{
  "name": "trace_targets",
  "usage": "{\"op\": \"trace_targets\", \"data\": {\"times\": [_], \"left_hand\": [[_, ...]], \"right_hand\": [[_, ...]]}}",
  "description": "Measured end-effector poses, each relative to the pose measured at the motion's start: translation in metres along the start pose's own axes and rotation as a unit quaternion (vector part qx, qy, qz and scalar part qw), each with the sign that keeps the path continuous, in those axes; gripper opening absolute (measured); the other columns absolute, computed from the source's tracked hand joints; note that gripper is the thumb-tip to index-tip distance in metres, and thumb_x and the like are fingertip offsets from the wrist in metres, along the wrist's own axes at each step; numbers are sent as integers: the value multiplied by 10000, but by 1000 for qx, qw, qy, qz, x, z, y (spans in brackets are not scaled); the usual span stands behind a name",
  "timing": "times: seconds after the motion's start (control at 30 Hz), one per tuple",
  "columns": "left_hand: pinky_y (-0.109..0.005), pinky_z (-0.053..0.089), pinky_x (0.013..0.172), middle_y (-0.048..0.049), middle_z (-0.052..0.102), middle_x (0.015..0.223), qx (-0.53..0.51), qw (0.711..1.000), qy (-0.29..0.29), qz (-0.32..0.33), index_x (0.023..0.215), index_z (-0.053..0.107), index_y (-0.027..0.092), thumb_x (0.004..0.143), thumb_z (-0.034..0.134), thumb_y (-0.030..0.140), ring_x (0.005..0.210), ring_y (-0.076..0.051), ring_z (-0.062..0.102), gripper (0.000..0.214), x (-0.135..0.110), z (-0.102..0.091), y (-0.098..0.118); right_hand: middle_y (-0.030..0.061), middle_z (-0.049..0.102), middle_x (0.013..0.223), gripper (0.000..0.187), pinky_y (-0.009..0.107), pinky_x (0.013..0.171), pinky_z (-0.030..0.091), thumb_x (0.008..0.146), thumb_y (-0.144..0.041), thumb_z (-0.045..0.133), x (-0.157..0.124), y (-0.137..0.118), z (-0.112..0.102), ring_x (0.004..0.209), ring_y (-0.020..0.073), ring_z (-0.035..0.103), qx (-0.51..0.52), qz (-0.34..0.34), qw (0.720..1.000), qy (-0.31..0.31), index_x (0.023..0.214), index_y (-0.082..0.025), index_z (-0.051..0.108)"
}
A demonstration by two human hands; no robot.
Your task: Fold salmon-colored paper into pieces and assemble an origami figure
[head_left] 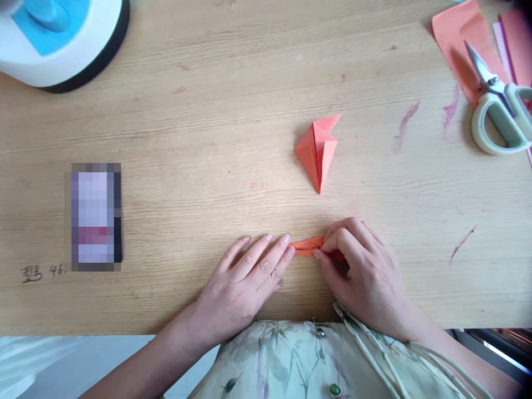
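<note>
A narrow folded piece of orange paper [306,247] lies on the table near its front edge, between my two hands. My left hand [249,277] rests flat with its fingers stretched out, the fingertips touching the paper's left end. At the right end, the thumb and forefinger of my right hand [361,266] pinch the paper, and its far tip is hidden under that hand. Farther back lies a second folded orange paper piece [318,152], pointed at the bottom and touched by neither hand.
Scissors with pale handles [494,111] lie at the far right, partly over orange paper sheets [461,33]. A blurred phone-like object [93,216] is on the left. The white and blue base [95,39] of some device stands at the back left. Pink stains mark the wooden table [208,138].
</note>
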State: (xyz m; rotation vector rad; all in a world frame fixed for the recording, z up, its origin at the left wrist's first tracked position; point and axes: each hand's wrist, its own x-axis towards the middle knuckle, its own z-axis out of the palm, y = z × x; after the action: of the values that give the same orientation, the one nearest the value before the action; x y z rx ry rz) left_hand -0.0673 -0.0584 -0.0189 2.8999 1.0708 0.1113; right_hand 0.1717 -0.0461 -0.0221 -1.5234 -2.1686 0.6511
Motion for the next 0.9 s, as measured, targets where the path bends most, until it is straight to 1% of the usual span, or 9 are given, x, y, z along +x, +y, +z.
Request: {"op": "trace_targets", "data": {"times": [0.13, 0.3, 0.43, 0.57, 0.77, 0.83, 0.9], "left_hand": [[-432, 390, 1128, -57, 526, 1540, 6, 1000, -16, 4, 1455, 532, 148, 1047, 479, 291, 1354, -248, 503, 436, 1, -1, 0], [-418, 427, 1076, -41, 546, 1525, 35, 999, -13, -6, 1423, 570, 162, 1037, 504, 281, 1326, -241, 525, 409, 3, -3, 5], [-419, 442, 1047, -39, 555, 1517, 42, 999, -11, -4, 1421, 575, 168, 1044, 489, 320, 1318, -238, 530, 415, 3, -4, 5], [-446, 430, 1045, -32, 568, 1505, 41, 999, -16, -3, 1456, 538, 214, 1051, 466, 347, 1311, -243, 531, 432, 3, -4, 5], [-470, 405, 1063, -27, 557, 1513, 54, 998, -16, -23, 1443, 547, 202, 1054, 464, 329, 1317, -249, 523, 418, 5, -2, 11], [-476, 395, 1076, -23, 534, 1531, 53, 998, -20, -26, 1448, 542, 204, 1054, 456, 328, 1326, -255, 520, 422, 4, -2, 11], [-489, 366, 1117, -15, 480, 1571, 44, 998, -24, -24, 1464, 523, 202, 1052, 450, 326, 1362, -263, 494, 437, 2, -1, 10]], "right_hand": [[57, 571, 830, 163, 350, 659, 416, 928, -133, 559, 0, 0, 0, 734, 201, 523, 1, 1, 1000, 1, 799, -205, 489], [56, 569, 827, 164, 354, 664, 418, 911, -123, 565, 1, -1, 0, 744, 205, 522, -1, 3, 1000, -4, 795, -206, 484], [57, 570, 828, 172, 353, 663, 418, 904, -119, 573, 0, -1, 0, 737, 205, 525, 1, 4, 1000, 0, 792, -209, 476], [57, 572, 836, 174, 353, 671, 417, 900, -115, 576, 0, 0, 1, 742, 206, 530, 0, 3, 1000, 2, 794, -210, 476], [50, 563, 830, 178, 351, 674, 410, 890, -114, 589, 0, 0, 1, 738, 204, 521, -2, 5, 1000, -1, 789, -210, 479], [46, 561, 832, 182, 349, 677, 409, 891, -117, 589, 0, 0, 1, 740, 202, 518, -3, 7, 1000, -2, 787, -212, 474], [44, 560, 835, 182, 348, 681, 410, 899, -125, 587, 0, 0, 1, 746, 201, 519, -5, 8, 1000, -2, 789, -213, 471]]}}
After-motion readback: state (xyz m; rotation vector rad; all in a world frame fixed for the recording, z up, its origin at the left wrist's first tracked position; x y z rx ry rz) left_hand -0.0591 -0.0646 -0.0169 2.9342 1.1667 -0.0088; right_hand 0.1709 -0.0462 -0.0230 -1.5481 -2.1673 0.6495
